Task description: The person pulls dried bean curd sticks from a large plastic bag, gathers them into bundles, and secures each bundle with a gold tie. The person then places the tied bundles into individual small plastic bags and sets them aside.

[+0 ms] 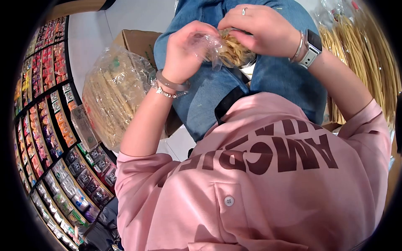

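Between my knees sits a clear plastic bag (213,46) with yellowish, crinkled dried pieces (235,51) in it; they look like dried tofu skin. The fingers of my left hand (184,48) are closed on the crumpled plastic at the bag's left side. My right hand (264,31), with a ring and a watch, curls its fingers over the bag's upper right edge. Its fingertips are partly hidden behind the bag and the thumb. Below the dried pieces, the light rim of something under the bag shows between my legs.
To my left, a large clear bag of long pale sticks (117,92) leans by a cardboard box (140,44). More long yellow sticks (356,58) stand in plastic at the right. Shelves of packaged snacks (54,125) line the far left. Pale floor tiles (88,42) show beyond.
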Motion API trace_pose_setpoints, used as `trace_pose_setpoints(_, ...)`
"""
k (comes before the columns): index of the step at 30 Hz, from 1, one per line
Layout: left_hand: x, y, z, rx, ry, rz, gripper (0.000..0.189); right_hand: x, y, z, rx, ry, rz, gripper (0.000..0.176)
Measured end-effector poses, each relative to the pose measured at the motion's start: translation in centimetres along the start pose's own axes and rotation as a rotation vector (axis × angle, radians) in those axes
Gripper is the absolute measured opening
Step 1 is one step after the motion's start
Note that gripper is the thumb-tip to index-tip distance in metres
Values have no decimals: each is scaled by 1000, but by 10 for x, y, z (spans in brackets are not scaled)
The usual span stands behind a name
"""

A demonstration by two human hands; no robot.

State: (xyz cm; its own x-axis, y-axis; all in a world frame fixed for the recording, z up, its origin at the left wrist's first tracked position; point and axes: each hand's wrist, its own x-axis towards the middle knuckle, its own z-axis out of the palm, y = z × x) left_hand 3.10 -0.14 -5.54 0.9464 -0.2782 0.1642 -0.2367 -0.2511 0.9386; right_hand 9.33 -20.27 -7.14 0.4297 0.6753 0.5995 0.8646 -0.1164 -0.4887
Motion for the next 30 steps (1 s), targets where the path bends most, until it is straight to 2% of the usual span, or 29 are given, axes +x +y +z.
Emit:
trace_pose_setpoints(5, -4, 6, 2, 171, -26, 54, 12, -4, -8, 5, 120, -28, 174, 11)
trace_pose_setpoints(8, -4, 6, 2, 336, -19, 171, 13, -3, -13, 2, 104, -66, 225, 9)
trace_pose_setpoints(12, -8, 10, 10, 392, 20, 211, 13, -4, -20, 0, 207, -162, 326, 9)
trace_pose_setpoints(18, -11, 11, 14, 467, 2, 334, 15, -11, -35, 1, 106, -56, 278, 8)
trace_pose_setpoints(21, -11, 12, 19, 494, -4, 398, 15, -9, -46, -5, 48, -140, 388, 7)
trace_pose_setpoints(24, -11, 14, 21, 527, -12, 444, 16, -9, -44, -5, 157, -155, 447, 10)
trace_pose_setpoints(27, -11, 15, 23, 637, 5, 545, 18, 0, -39, -4, 524, -256, 903, 10)
trace_pose_setpoints(30, -10, 12, 29, 765, 32, 679, 17, 17, -46, -24, 707, -352, 1262, 15)
